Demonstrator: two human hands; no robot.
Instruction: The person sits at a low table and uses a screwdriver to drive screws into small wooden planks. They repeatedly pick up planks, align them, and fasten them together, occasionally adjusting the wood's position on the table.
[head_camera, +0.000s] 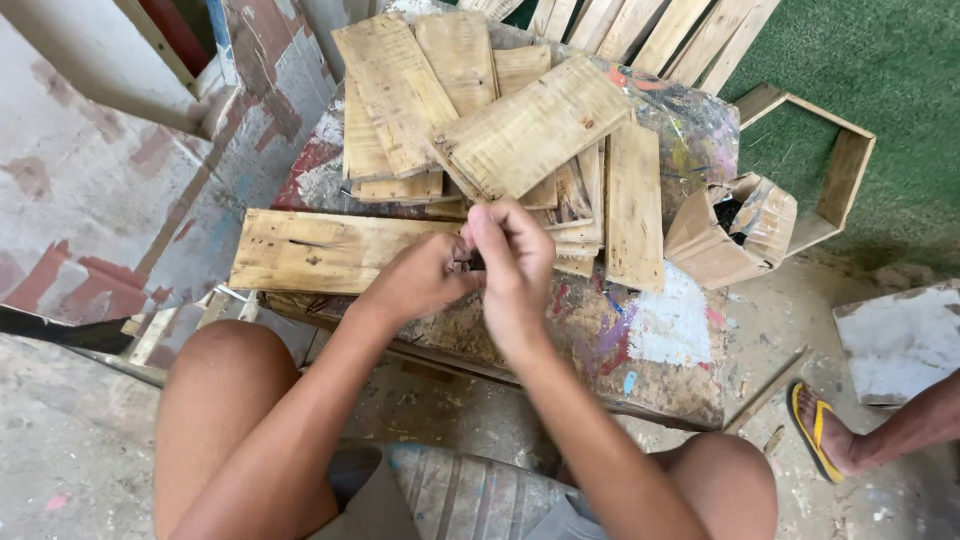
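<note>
My left hand (415, 280) and my right hand (515, 265) meet over the paint-stained work block (660, 330), fingers pinched together on a small dark object (466, 265), too small to identify. Just behind them a long wooden plank (320, 250) lies across the block's near left edge. Further back sits a loose pile of short wooden boards (500, 120). An open cardboard box (730, 230) with dark small pieces inside stands to the right of my hands.
A hexagonal wooden frame (830, 160) lies on green matting at the right. Another person's foot in a yellow sandal (820, 430) rests on the dusty floor at lower right, beside a white slab (900, 340). More planks (650, 30) lean at the top.
</note>
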